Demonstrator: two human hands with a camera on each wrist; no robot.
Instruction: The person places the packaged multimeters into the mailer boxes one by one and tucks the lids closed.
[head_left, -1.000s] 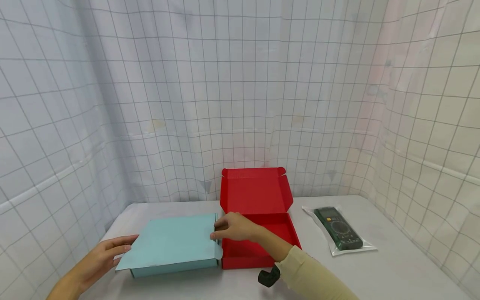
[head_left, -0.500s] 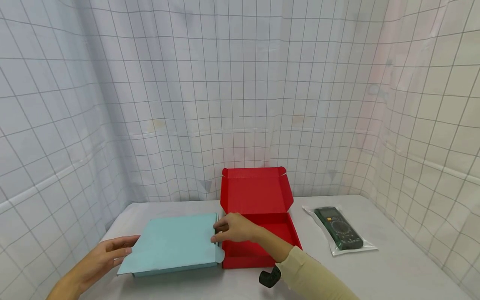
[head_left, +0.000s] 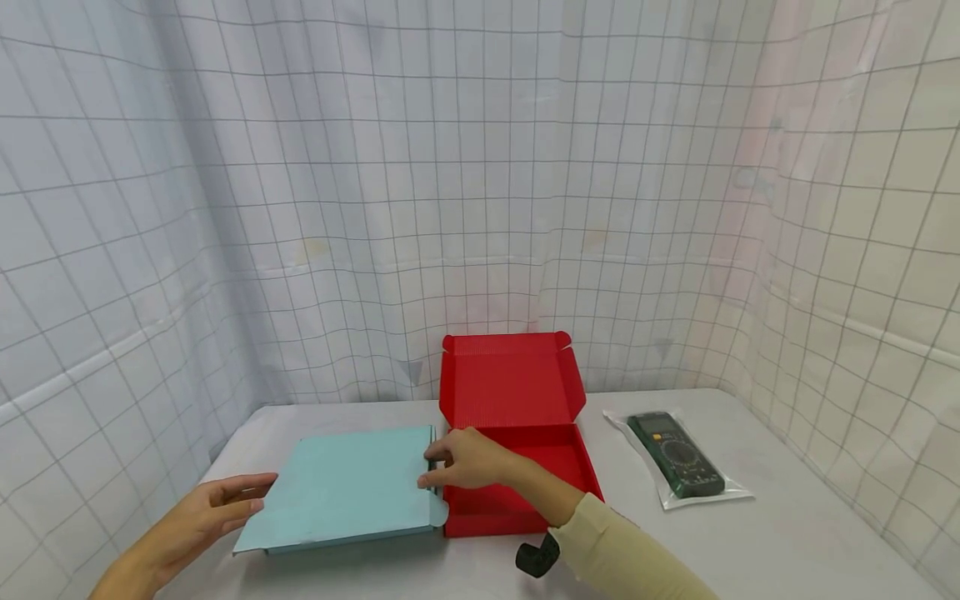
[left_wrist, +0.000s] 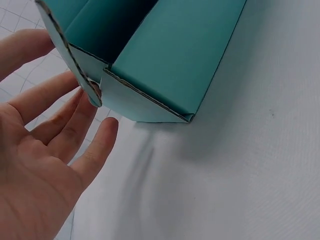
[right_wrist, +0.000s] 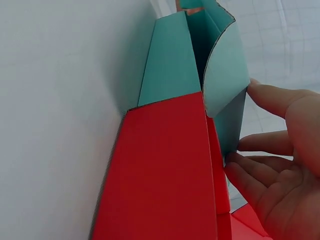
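A light-blue cardboard box [head_left: 352,483] lies on the left half of the table, its lid lowered almost flat and the front flap sticking out. At its left edge is my left hand [head_left: 213,510]. The left wrist view shows the extended fingers [left_wrist: 55,100] around the lid's side flap [left_wrist: 70,57], with a gap under the lid. Over the box's right edge reaches my right hand [head_left: 467,458]. Seen from the right wrist, thumb and fingertips touch the lid's edge near a rounded tab [right_wrist: 225,75]. Neither hand's fingers curl tightly.
A red cardboard box [head_left: 525,523] stands open against the blue box's right side, lid raised at the back. On the right lies a dark green multimeter [head_left: 677,454] in a clear bag. A black wrist-worn piece [head_left: 537,556] hangs below my right forearm. Gridded white curtains surround the table.
The blue lid's front has sunk slightly, narrowing the visible front wall. Both hands stay at the box's sides with barely any shift. The red box and multimeter are unmoved.
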